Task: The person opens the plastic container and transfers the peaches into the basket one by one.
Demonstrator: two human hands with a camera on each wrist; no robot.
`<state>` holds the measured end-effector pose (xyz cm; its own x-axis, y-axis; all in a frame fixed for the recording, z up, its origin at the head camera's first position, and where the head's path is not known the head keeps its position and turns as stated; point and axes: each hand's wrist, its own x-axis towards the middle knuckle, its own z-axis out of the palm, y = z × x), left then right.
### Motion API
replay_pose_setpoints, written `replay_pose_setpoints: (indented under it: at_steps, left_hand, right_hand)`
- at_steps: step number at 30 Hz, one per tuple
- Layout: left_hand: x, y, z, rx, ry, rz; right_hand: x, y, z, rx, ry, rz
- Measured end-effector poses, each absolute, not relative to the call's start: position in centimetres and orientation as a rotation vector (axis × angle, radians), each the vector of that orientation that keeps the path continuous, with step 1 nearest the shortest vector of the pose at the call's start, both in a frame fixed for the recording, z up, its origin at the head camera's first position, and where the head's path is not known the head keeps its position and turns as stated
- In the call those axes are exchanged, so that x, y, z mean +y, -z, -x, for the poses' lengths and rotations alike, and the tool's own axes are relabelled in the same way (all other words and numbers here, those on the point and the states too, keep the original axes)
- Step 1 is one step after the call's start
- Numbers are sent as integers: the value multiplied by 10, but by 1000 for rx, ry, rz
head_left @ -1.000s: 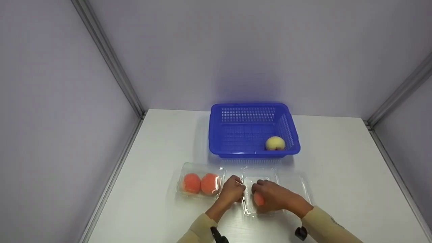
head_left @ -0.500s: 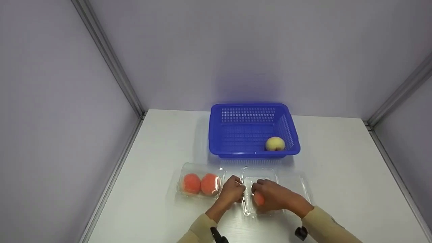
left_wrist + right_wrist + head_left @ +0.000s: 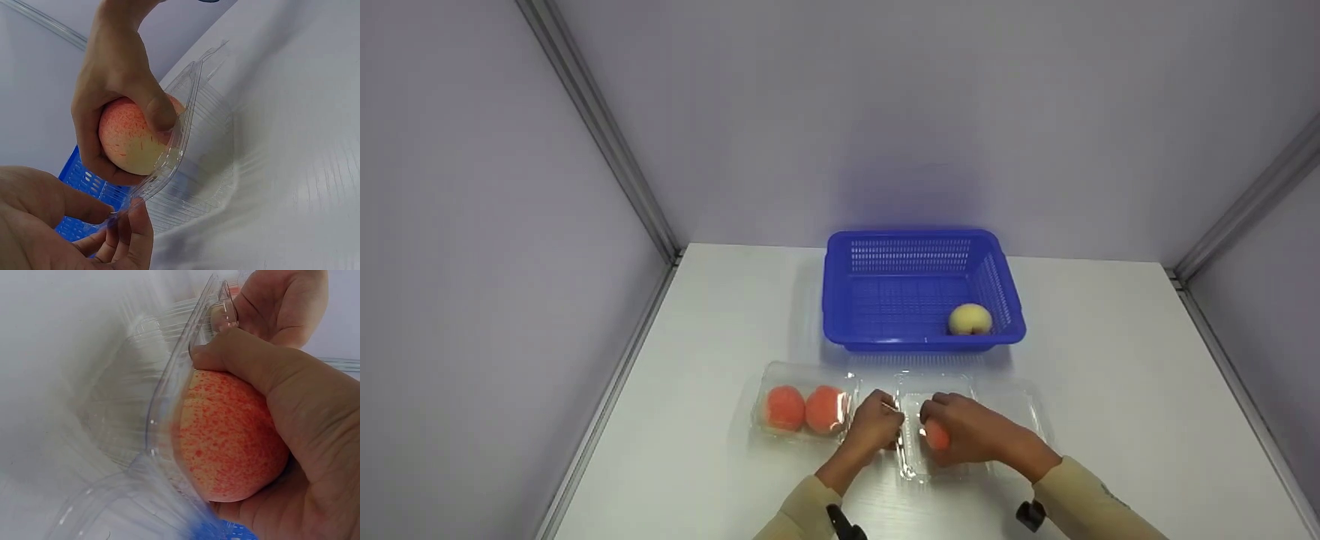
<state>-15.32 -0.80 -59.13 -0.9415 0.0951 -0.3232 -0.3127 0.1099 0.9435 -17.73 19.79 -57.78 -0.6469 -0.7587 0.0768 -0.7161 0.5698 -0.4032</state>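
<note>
My right hand (image 3: 971,431) grips a red and yellow peach (image 3: 230,436) over an open clear plastic clamshell box (image 3: 915,454). In the right wrist view the thumb lies along the top of the peach, and the fruit is right at the box's rim. The thumb and fingers of my left hand (image 3: 84,225) pinch the near left edge of the same box. Its lid (image 3: 1020,409) lies folded out to the right, partly hidden behind the right forearm. Just left of the left hand, a closed clear box (image 3: 802,371) holds two peaches (image 3: 785,409).
Behind the boxes stands a blue plastic basket (image 3: 840,300) with one pale yellow peach (image 3: 970,319) in its front right corner. The white table (image 3: 720,300) meets grey wall panels (image 3: 915,112) at the back and both sides.
My right hand has shifted very slightly up and away from me with the peach. The left hand and the boxes keep their places.
</note>
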Motion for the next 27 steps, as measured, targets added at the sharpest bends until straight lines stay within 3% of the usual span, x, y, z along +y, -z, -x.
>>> replay_pose_setpoints:
  at_steps: [27]
  left_hand:
    - [-6, 590, 153, 2086, -1899, 210]
  right_hand:
    - [206, 550, 179, 2754, 606, 1252]
